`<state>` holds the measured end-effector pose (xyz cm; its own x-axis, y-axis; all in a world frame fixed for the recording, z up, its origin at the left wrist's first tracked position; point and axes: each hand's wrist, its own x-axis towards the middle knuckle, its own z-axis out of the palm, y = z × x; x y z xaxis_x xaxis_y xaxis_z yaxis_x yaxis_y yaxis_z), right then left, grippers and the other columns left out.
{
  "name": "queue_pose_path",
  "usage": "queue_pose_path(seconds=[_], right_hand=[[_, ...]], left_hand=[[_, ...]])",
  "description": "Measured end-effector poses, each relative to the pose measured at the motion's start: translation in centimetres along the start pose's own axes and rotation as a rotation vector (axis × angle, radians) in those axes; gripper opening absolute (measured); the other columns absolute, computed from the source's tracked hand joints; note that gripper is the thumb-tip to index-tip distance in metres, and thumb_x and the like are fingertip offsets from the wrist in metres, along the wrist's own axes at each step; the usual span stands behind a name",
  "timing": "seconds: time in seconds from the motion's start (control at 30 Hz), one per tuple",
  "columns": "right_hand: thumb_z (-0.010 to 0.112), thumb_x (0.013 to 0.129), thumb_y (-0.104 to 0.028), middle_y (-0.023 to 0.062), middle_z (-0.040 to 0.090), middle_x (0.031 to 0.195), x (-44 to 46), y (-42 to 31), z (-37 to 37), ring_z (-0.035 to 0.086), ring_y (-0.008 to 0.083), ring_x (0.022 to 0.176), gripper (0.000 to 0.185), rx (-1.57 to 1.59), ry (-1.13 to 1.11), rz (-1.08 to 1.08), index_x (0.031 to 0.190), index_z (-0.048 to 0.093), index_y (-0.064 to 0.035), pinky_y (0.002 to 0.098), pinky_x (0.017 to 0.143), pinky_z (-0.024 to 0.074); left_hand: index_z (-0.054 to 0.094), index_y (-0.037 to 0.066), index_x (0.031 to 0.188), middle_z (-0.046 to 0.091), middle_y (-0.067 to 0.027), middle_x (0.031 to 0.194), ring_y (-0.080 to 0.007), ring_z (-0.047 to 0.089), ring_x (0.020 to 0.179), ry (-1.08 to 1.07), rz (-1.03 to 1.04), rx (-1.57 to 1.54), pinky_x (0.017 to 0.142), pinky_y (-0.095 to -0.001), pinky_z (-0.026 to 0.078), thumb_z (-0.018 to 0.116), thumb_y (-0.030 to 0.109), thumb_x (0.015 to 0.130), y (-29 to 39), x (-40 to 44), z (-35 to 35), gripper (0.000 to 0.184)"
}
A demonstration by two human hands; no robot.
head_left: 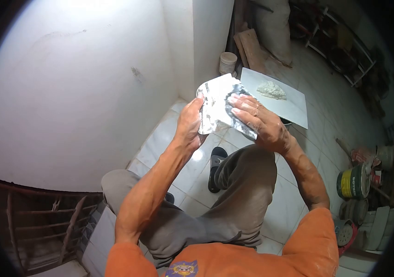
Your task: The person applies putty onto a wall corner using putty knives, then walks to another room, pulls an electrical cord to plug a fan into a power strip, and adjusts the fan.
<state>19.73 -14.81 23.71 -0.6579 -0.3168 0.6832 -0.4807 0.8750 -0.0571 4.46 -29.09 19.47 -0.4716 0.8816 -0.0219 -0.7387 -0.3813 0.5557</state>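
My left hand (191,121) is closed on the left edge of a thin metal sheet (215,104) with rounded corners, its thumb on top. White paste covers much of the sheet, with grey metal showing through in patches. My right hand (261,120) grips the right part, fingers laid across the upper face and its thumb out of sight. I cannot tell whether this is one bent sheet or two overlapping pieces. White residue marks the fingers. Just beyond the right hand, a white board (294,108) carries a heap of white paste (271,89).
A white wall (90,101) rises at the left. Behind the board stand a small bucket (228,62) and wood planks (251,48). At the right are a metal rack (340,46) and a green-and-yellow bucket (353,181). A sandalled foot (216,168) rests on the tiled floor (294,184).
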Motion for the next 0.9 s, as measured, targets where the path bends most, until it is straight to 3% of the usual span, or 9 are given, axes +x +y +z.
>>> queue_pose_path(seconds=[0.17, 0.3, 0.4, 0.5, 0.6, 0.73, 0.9], right_hand=[[0.063, 0.071, 0.009, 0.0179, 0.059, 0.119, -2.8, 3.4, -1.1, 0.056, 0.0315, 0.115, 0.054, -0.123, -0.116, 0.053, 0.122, 0.052, -0.0031, 0.0416, 0.104, 0.0415], [0.058, 0.073, 0.012, 0.0210, 0.057, 0.120, -8.7, 6.3, -3.8, 0.058, 0.0358, 0.109, 0.046, -0.289, -0.248, 0.196, 0.117, 0.052, -0.0010, 0.0386, 0.095, 0.0469], [0.054, 0.080, 0.005, 0.0219, 0.060, 0.112, -12.6, 6.4, -6.4, 0.060, 0.0384, 0.099, 0.034, -0.281, -0.042, 0.584, 0.114, 0.055, -0.0002, 0.0369, 0.086, 0.0479], [0.054, 0.085, -0.003, 0.0188, 0.063, 0.101, -15.3, 8.0, -8.5, 0.062, 0.0324, 0.088, 0.025, -0.386, 0.157, 1.363, 0.109, 0.058, 0.0046, 0.0338, 0.081, 0.0466], [0.057, 0.086, -0.006, 0.0137, 0.064, 0.095, -20.7, 10.9, -9.0, 0.061, 0.0227, 0.084, 0.024, 0.156, 0.696, 1.525, 0.104, 0.058, 0.0099, 0.0313, 0.079, 0.0468], [0.060, 0.084, -0.003, 0.0106, 0.063, 0.094, -29.0, 16.0, -6.1, 0.060, 0.0164, 0.082, 0.023, 0.446, 0.921, 1.598, 0.101, 0.058, 0.0121, 0.0296, 0.071, 0.0481], [0.057, 0.086, -0.004, 0.0128, 0.064, 0.093, -32.8, 19.9, -4.0, 0.062, 0.0184, 0.087, 0.023, 0.469, 0.906, 1.673, 0.101, 0.058, 0.0128, 0.0306, 0.078, 0.0485]], left_hand=[[0.044, -0.008, 0.119, 0.060, -0.0185, 0.110, -0.0241, 0.065, 0.095, 0.092, 0.012, 0.099, 0.081, -0.0357, 0.057, 0.034, 0.020, 0.100, -0.4, -0.3, 0.1, 0.036], [0.045, -0.008, 0.118, 0.061, -0.0181, 0.109, -0.0237, 0.065, 0.092, 0.079, 0.118, 0.203, 0.082, -0.0356, 0.056, 0.033, 0.020, 0.099, 0.2, 0.5, 0.3, 0.036], [0.046, -0.008, 0.116, 0.061, -0.0167, 0.107, -0.0227, 0.064, 0.091, 0.125, 0.139, 0.307, 0.081, -0.0350, 0.055, 0.031, 0.019, 0.098, 0.1, 0.4, 1.3, 0.036], [0.047, -0.006, 0.114, 0.061, -0.0143, 0.104, -0.0215, 0.063, 0.092, 0.196, 0.121, 0.376, 0.081, -0.0338, 0.053, 0.030, 0.018, 0.096, -2.2, 2.2, 0.3, 0.035], [0.049, -0.004, 0.111, 0.061, -0.0136, 0.102, -0.0207, 0.063, 0.089, 0.265, 0.107, 0.397, 0.079, -0.0332, 0.053, 0.030, 0.018, 0.095, -5.7, 5.8, -2.9, 0.033], [0.049, -0.001, 0.112, 0.061, -0.0104, 0.102, -0.0184, 0.063, 0.087, 0.313, 0.052, 0.418, 0.076, -0.0314, 0.052, 0.031, 0.020, 0.097, -9.4, 10.7, -3.9, 0.032], [0.050, 0.001, 0.116, 0.061, -0.0070, 0.101, -0.0153, 0.061, 0.089, 0.349, 0.034, 0.619, 0.075, -0.0293, 0.050, 0.031, 0.026, 0.100, -13.1, 18.8, -9.2, 0.035]])
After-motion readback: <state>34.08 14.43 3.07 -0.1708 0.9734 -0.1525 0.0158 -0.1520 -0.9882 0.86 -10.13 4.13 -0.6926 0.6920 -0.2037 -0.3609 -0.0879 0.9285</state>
